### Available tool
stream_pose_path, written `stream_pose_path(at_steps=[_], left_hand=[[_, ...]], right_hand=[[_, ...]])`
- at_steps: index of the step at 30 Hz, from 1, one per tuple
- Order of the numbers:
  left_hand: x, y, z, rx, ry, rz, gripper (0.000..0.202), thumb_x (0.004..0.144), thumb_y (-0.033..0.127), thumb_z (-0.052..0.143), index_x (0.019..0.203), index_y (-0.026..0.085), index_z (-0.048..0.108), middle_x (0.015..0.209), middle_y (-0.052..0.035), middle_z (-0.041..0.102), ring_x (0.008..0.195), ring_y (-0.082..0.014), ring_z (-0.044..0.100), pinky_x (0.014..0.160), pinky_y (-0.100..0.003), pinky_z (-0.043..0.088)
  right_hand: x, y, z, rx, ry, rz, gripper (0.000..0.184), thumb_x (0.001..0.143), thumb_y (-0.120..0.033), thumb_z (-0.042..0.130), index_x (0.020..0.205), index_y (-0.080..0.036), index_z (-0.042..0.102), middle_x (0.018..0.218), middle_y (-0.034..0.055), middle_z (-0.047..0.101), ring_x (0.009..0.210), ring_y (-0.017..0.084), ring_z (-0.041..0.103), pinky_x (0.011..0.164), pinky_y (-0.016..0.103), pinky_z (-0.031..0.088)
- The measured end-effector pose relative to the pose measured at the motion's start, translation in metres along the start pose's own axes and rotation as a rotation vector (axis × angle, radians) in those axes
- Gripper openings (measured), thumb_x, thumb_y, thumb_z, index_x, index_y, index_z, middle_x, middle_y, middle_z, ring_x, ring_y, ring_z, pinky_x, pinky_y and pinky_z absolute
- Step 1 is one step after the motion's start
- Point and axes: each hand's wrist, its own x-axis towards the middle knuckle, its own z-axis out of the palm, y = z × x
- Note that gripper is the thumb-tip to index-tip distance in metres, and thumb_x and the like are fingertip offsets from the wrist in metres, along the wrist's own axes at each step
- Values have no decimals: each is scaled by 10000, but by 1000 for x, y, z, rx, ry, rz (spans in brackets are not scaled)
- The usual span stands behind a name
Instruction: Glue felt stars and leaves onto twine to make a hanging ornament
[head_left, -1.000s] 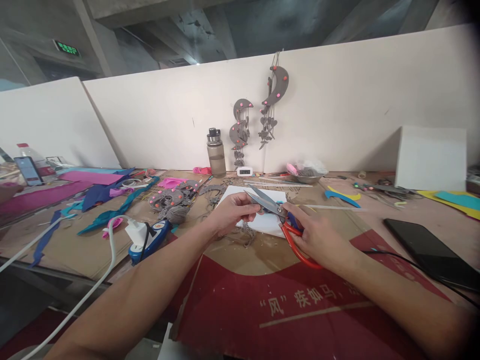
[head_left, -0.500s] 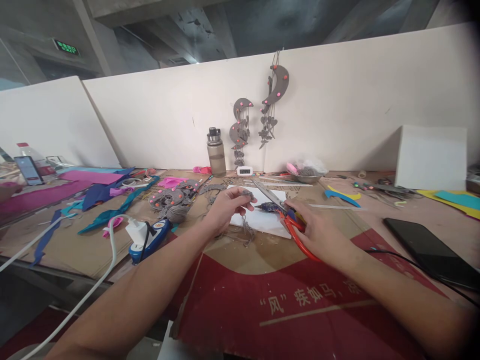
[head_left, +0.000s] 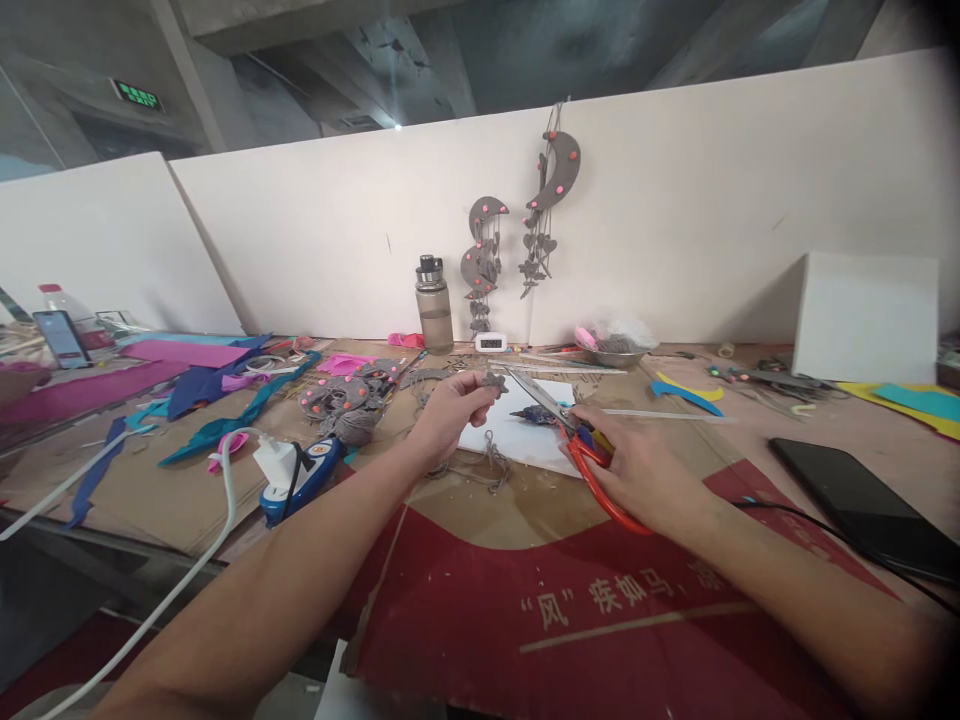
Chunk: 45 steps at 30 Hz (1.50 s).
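Observation:
My left hand (head_left: 450, 410) pinches a small grey felt piece (head_left: 493, 381) between thumb and fingers, held just above the table. My right hand (head_left: 634, 465) grips red-handled scissors (head_left: 592, 462), whose blades (head_left: 536, 392) point up and left toward the felt piece, a little apart from it. Both hands hover over a white sheet (head_left: 525, 435) lying on brown cardboard. Grey felt scraps (head_left: 487, 470) lie below the left hand.
A pile of grey felt shapes with pink dots (head_left: 341, 395) and a blue-white glue gun (head_left: 296, 475) with white cable lie to the left. A black phone (head_left: 862, 505) lies right. A bottle (head_left: 434, 303), small clock (head_left: 490, 342), metal bowl (head_left: 615, 352) and hanging felt moons (head_left: 551, 190) stand at the back.
The left hand has drawn the felt piece away from the scissors and lifted it slightly. The right hand has lowered the scissors toward the white sheet, blades now clear of the felt.

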Motion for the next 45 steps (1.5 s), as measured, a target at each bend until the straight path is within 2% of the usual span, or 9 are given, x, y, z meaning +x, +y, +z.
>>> stream_pose_path(at_steps=[4, 6, 10, 18, 26, 33, 45], left_hand=[[0, 1, 0, 8, 26, -21, 210, 699, 315, 695, 707, 152, 562, 719, -28, 622, 576, -88, 531, 495, -220, 345], [0, 1, 0, 8, 18, -36, 229, 706, 336, 690, 728, 155, 553, 757, -50, 653, 555, -95, 547, 477, -225, 350], [0, 2, 0, 33, 46, 4, 190, 715, 294, 674, 705, 160, 539, 635, 2, 583, 455, -57, 442, 447, -217, 312], [0, 6, -3, -77, 79, 7, 167, 692, 257, 686, 704, 155, 553, 585, 40, 454, 472, -38, 342, 462, -203, 257], [-1, 7, -5, -114, 58, 26, 189, 698, 246, 677, 669, 153, 515, 576, 45, 404, 487, -44, 327, 473, -203, 250], [0, 7, -6, -114, 51, 56, 203, 714, 231, 663, 650, 152, 486, 580, 44, 381, 492, -45, 322, 473, -201, 235], [0, 10, -6, -103, 35, 58, 219, 716, 225, 658, 620, 152, 474, 540, 48, 370, 479, -45, 298, 466, -202, 232]], right_hand=[[0, -3, -2, 1, -13, 7, 358, 869, -336, 494, 1180, -194, 600, 913, 79, 726, 685, 188, 651, 612, 263, 456], [0, -3, -3, -15, -35, 18, 369, 863, -342, 504, 1189, -197, 596, 851, 65, 724, 627, 183, 632, 584, 263, 441], [-1, -4, -3, -32, -73, 24, 380, 858, -335, 504, 1205, -202, 584, 766, 42, 709, 565, 176, 599, 535, 259, 403], [-1, -4, -4, -3, -79, 13, 352, 862, -295, 484, 1183, -201, 593, 808, 45, 715, 614, 169, 618, 558, 244, 405], [-2, -6, -3, -32, -85, -18, 356, 860, -308, 495, 1174, -192, 615, 710, 33, 688, 529, 152, 571, 538, 241, 381], [-2, -3, 1, -51, -67, -56, 363, 855, -293, 513, 1192, -198, 610, 725, 40, 687, 571, 161, 580, 559, 242, 385], [-3, -2, 1, -38, -69, -64, 361, 862, -302, 508, 1192, -195, 607, 601, 9, 631, 491, 146, 530, 522, 239, 357]])
